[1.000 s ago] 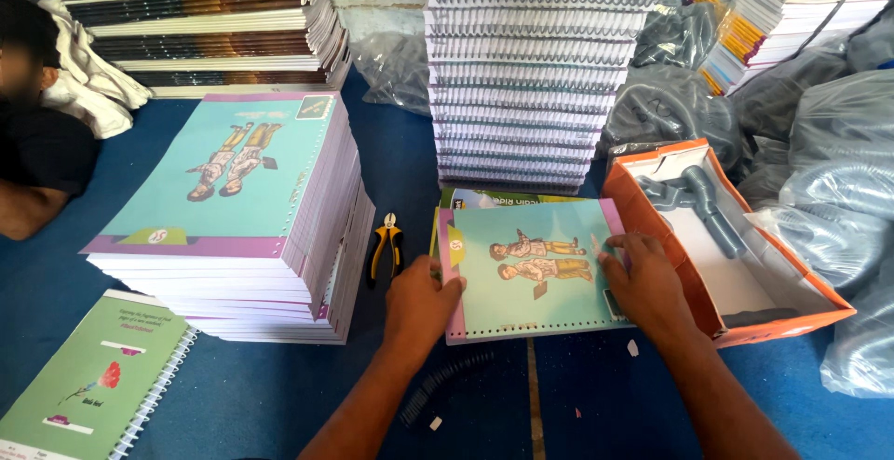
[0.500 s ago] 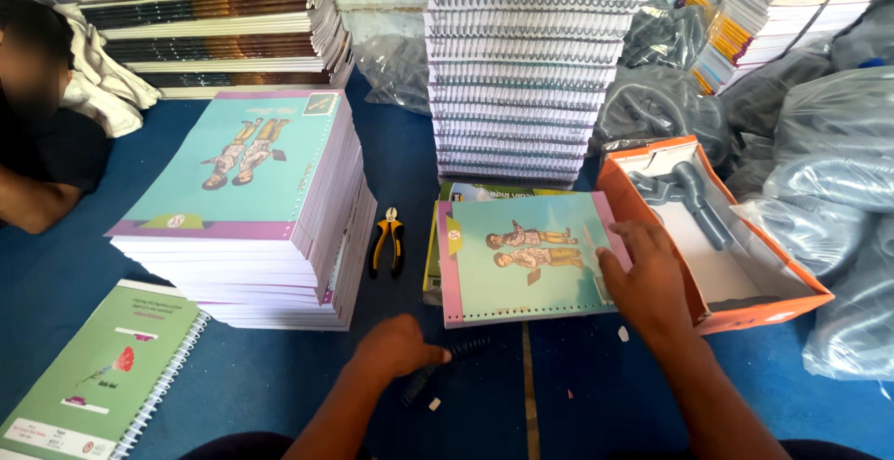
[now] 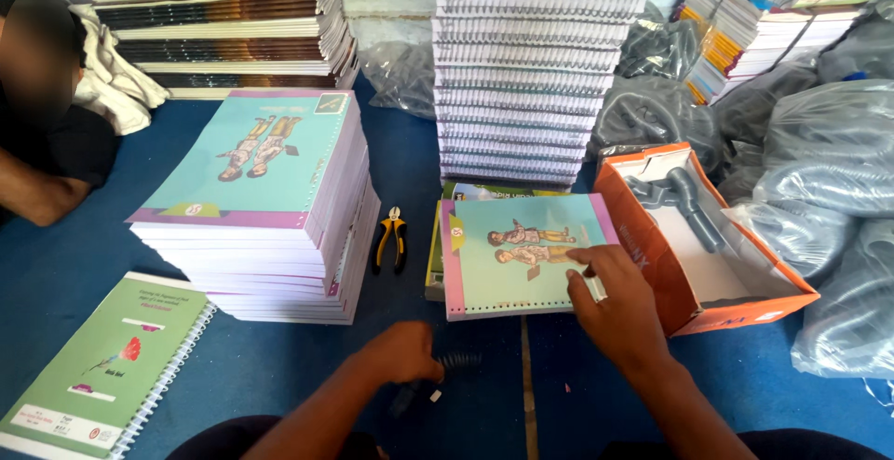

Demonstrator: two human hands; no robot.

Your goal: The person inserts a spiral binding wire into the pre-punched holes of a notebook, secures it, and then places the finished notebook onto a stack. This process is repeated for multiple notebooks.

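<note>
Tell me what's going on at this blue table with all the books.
A person is working over a blue table. Their right hand rests flat on a light-blue book lying on top of another book in front of them. Their left hand grips a black spiral coil near the table's front edge. Pliers lie beside a tall stack of matching books, an open orange box sits to the right, and another person's arm shows at far left.
</note>
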